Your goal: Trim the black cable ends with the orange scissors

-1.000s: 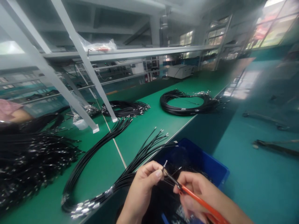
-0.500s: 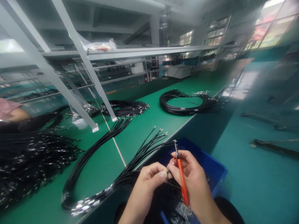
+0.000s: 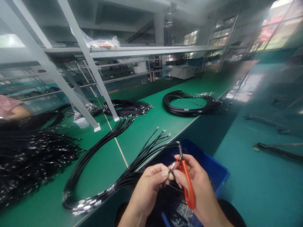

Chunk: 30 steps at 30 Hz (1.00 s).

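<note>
Since a second ago the right hand (image 3: 196, 183) has swung its clamped orange-handled pliers (image 3: 187, 183) upright, while the left hand (image 3: 151, 186) stays pinched on the thin black metal-tipped cable (image 3: 170, 167) above the blue plastic bin (image 3: 213, 167) beside the green worktop (image 3: 146, 132); tool work looks paused.

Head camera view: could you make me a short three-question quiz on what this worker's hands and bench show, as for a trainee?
1. True or false: the right hand holds orange-handled pliers.
2. What does the left hand pinch? A) a metal-tipped wire end B) a screwdriver C) a roll of tape
3. Fill in: under the hands sits a ____ bin.

Key: 1 true; 2 A; 3 blue.
</note>
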### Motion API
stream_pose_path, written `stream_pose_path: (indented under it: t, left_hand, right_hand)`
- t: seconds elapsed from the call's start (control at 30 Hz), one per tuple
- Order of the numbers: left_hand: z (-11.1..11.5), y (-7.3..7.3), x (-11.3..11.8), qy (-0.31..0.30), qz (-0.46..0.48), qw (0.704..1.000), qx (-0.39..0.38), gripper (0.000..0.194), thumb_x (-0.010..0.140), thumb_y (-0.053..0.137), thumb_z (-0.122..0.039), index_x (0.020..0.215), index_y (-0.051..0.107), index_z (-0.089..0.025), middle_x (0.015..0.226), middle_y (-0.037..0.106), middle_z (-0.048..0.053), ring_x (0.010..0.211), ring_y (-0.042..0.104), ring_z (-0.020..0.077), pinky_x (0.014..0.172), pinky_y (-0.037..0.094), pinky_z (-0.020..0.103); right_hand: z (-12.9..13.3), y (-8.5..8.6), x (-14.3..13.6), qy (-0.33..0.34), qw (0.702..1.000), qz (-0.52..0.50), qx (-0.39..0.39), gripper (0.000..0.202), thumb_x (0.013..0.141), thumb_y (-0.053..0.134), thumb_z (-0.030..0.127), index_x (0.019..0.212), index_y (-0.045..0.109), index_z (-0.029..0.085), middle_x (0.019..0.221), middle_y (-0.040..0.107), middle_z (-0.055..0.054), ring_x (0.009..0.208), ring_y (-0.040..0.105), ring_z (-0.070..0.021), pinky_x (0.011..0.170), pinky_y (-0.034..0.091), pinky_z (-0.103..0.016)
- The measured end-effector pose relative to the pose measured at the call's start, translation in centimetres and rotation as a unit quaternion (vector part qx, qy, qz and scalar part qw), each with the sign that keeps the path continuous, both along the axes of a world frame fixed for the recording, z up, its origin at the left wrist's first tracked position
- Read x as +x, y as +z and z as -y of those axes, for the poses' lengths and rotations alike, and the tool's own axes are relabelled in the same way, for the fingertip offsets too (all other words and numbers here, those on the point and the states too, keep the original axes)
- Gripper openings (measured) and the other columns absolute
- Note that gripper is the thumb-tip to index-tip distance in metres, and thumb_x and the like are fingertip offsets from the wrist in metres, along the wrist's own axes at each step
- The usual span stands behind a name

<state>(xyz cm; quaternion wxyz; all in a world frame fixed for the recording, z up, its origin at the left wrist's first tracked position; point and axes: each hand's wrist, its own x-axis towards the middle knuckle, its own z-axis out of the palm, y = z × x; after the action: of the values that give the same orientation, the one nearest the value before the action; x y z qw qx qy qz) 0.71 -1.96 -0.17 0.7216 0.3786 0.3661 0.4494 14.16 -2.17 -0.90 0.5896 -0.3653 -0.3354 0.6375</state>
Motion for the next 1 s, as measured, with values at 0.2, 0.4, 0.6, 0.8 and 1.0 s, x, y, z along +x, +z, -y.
stream_pose_path:
  t: [0.2, 0.4, 0.6, 0.8, 1.0]
  left_hand:
    - [0.07, -0.04, 0.06, 0.006, -0.035, 0.999, 0.005, 0.015, 0.078, 0.059, -0.02, 0.066, 0.06, -0.01, 0.066, 0.054, 0.003, 0.059, 0.038, 0.0105, 0.059, 0.029, 0.022]
    - [0.2, 0.09, -0.12, 0.015, -0.053, 0.998, 0.03, 0.015, 0.078, 0.059, -0.02, 0.066, 0.061, -0.011, 0.065, 0.055, 0.002, 0.061, 0.039, 0.0107, 0.059, 0.029, 0.023]
    - [0.31, 0.27, -0.27, 0.017, -0.067, 0.997, 0.037, 0.015, 0.078, 0.059, -0.02, 0.065, 0.06, -0.011, 0.065, 0.056, 0.002, 0.06, 0.039, 0.0109, 0.059, 0.028, 0.024]
    - [0.46, 0.2, -0.2, 0.015, -0.05, 0.998, 0.041, 0.015, 0.077, 0.059, -0.02, 0.064, 0.059, -0.011, 0.065, 0.058, 0.003, 0.06, 0.039, 0.011, 0.059, 0.028, 0.023]
    - [0.45, 0.25, -0.19, 0.021, -0.065, 0.996, 0.053, 0.015, 0.079, 0.058, -0.02, 0.067, 0.06, -0.011, 0.066, 0.057, 0.002, 0.06, 0.039, 0.0103, 0.058, 0.029, 0.022]
  right_hand:
    - [-0.05, -0.21, -0.15, -0.009, 1.0, 0.022, 0.009, 0.036, 0.068, 0.076, 0.016, 0.096, 0.056, 0.024, 0.075, 0.062, 0.005, 0.068, 0.06, -0.0121, 0.062, 0.048, -0.02]
    - [0.04, 0.12, -0.15, 0.0, 0.999, 0.051, 0.01, 0.036, 0.067, 0.077, 0.017, 0.096, 0.056, 0.023, 0.077, 0.063, 0.003, 0.068, 0.061, -0.0137, 0.065, 0.051, -0.023]
    - [0.03, 0.39, 0.1, 0.017, 0.998, 0.057, 0.0, 0.035, 0.068, 0.077, 0.019, 0.097, 0.057, 0.022, 0.075, 0.064, 0.003, 0.063, 0.058, -0.0102, 0.058, 0.047, -0.018]
    - [-0.1, 0.19, -0.11, -0.012, 0.999, 0.047, 0.004, 0.038, 0.062, 0.081, 0.02, 0.093, 0.06, 0.021, 0.07, 0.064, 0.003, 0.053, 0.052, -0.0073, 0.05, 0.044, -0.014]
    - [0.18, 0.52, -0.16, -0.033, 0.997, 0.077, -0.002, 0.038, 0.062, 0.081, 0.021, 0.093, 0.058, 0.021, 0.071, 0.065, 0.004, 0.057, 0.053, -0.008, 0.054, 0.046, -0.014]
